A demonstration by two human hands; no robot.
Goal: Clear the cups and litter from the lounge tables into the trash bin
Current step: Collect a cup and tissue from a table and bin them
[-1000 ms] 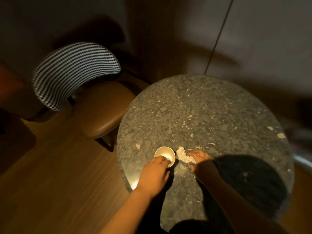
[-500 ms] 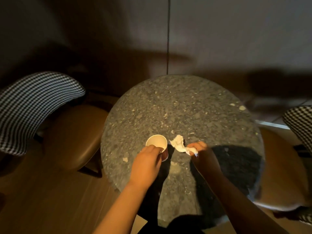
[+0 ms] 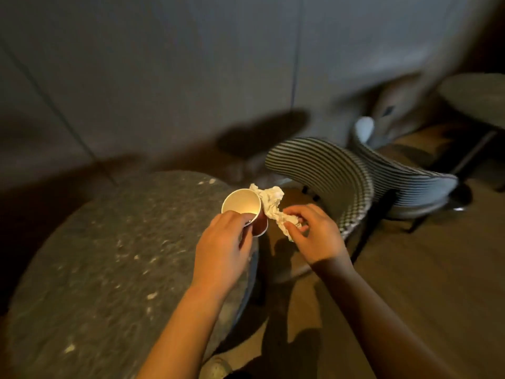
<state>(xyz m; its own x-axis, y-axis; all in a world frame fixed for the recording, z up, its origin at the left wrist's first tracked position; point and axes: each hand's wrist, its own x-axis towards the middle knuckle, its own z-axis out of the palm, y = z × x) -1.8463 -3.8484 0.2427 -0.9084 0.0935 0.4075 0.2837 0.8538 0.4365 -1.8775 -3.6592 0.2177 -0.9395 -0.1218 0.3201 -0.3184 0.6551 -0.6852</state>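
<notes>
- One cup (image 3: 241,207), one crumpled napkin (image 3: 270,205), two hands, two round tabletops, two chairs with checked backs.
- Left hand (image 3: 222,248): its fingers (image 3: 240,217) pinch the cup at the near rim, thumb on one side and the rest curled on the outer wall. The cup is in the air, just past the fingertips, above the right edge of the nearer tabletop (image 3: 103,269).
- The cup is tilted: its long axis leans away from the left fingers, with the open mouth turned up and back toward the camera and its red-brown base pointing down and to the right. The inside is white and looks empty.
- Right hand (image 3: 314,236): its fingers (image 3: 293,212) are bent and pressed on the near end of the napkin. The napkin's long axis runs from those fingertips up and left to the cup, where its far end touches or nearly touches the cup's wall; I cannot tell which.
- The napkin is also in the air, between the two sets of fingers, above a brown chair seat.
- Beyond the right fingers stands the nearer chair (image 3: 328,170); the second chair (image 3: 410,181) is just behind it. The second tabletop (image 3: 475,97) is well apart at upper right, blurred.
</notes>
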